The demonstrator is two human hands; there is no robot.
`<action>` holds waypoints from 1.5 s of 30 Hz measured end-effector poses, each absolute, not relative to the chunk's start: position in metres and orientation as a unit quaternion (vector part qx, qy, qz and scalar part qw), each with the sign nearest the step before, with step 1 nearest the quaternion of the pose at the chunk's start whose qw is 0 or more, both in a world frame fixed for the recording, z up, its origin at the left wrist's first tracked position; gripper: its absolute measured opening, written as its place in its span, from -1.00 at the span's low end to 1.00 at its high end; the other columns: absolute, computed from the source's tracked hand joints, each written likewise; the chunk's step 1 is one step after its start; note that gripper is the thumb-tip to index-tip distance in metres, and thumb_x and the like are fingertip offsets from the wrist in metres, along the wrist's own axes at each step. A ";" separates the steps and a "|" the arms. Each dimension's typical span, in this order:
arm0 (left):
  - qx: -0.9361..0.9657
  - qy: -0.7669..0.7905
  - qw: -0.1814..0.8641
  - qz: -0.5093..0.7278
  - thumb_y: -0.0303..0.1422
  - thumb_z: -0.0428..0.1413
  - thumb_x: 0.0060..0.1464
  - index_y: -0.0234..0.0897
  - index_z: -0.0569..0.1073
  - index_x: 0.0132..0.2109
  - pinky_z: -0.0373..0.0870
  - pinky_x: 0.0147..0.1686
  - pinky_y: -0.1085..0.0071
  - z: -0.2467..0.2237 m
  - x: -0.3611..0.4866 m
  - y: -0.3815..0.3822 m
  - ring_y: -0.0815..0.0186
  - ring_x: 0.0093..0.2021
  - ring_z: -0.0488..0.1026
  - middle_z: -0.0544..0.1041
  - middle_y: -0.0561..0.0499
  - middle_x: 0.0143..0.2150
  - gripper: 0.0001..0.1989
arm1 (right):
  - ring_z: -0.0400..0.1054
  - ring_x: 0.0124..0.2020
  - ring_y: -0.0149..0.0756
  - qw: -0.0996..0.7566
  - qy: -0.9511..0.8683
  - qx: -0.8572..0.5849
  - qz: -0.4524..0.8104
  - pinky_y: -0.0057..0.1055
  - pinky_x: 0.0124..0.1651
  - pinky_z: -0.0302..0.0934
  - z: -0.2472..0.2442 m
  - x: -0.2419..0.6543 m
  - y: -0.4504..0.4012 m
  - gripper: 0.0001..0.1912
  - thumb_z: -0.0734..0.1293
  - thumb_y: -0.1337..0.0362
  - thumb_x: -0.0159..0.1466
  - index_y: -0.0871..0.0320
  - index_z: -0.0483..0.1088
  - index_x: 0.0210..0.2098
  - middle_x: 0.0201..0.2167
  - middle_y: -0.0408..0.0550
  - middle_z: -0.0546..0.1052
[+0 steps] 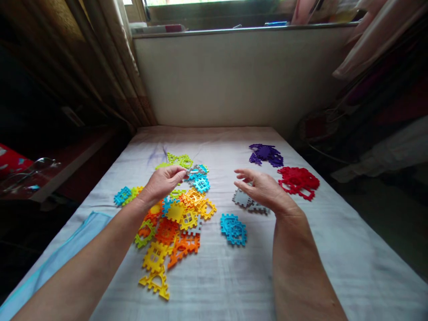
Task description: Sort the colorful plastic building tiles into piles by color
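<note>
1. Left forearm [96, 249] comes in from eight o'clock over the blue cloth [80, 232] on the sheet-covered worktop [214, 290].
2. Mixed-colour interlocking pieces [167, 229] lie heaped toward nine o'clock.
3. Left hand [165, 178], at ten o'clock, has thumb and forefinger pressed together beside the grey and blue pieces [199, 178]; whether its grip pinches one, I cannot tell.
4. Blue pile [233, 229] sits at four o'clock.
5. Grey pieces [242, 198], at two o'clock, lie partly beneath the right hand [259, 189], its grip loosely spread.
6. Purple pile [265, 154] rests at one o'clock.
7. Red pile [299, 182] lies farther out at two.
</note>
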State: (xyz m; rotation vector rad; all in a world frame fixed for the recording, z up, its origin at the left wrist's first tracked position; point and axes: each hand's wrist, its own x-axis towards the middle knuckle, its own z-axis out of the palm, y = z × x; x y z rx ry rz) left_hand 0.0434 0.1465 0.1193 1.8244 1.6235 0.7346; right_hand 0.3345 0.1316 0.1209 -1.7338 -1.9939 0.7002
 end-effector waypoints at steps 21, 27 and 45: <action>0.806 0.587 -0.050 -0.058 -0.27 -0.04 0.21 -0.19 0.57 -0.09 0.32 0.02 0.24 0.102 0.026 0.170 0.09 0.05 0.49 0.61 -0.12 -0.02 -0.69 | 0.32 -0.53 -0.37 0.127 -0.667 -0.660 0.321 -0.49 -0.48 0.11 0.117 0.394 0.128 -0.73 0.35 0.09 0.12 0.14 0.58 -0.46 -0.63 -0.17 0.46; 0.767 0.631 -0.072 -0.091 -0.29 -0.08 0.17 -0.23 0.60 -0.19 0.29 -0.05 0.19 0.107 -0.004 0.167 0.02 -0.04 0.50 0.62 -0.21 -0.13 -0.65 | 0.36 -0.50 -0.35 0.061 -0.661 -0.676 0.320 -0.50 -0.46 0.13 0.109 0.399 0.133 -0.76 0.35 0.13 0.10 0.15 0.58 -0.49 -0.61 -0.14 0.50; 0.660 0.748 -0.011 -0.070 0.04 0.14 -0.06 -0.14 0.58 -0.12 0.37 -0.09 0.15 0.099 -0.009 0.209 -0.10 -0.01 0.50 0.62 -0.18 -0.08 -0.55 | 0.50 -0.23 -0.17 0.107 -0.618 -0.748 0.214 -0.42 -0.28 0.23 0.119 0.390 0.132 -0.65 0.24 0.12 0.29 0.11 0.60 -0.15 -0.30 0.00 0.65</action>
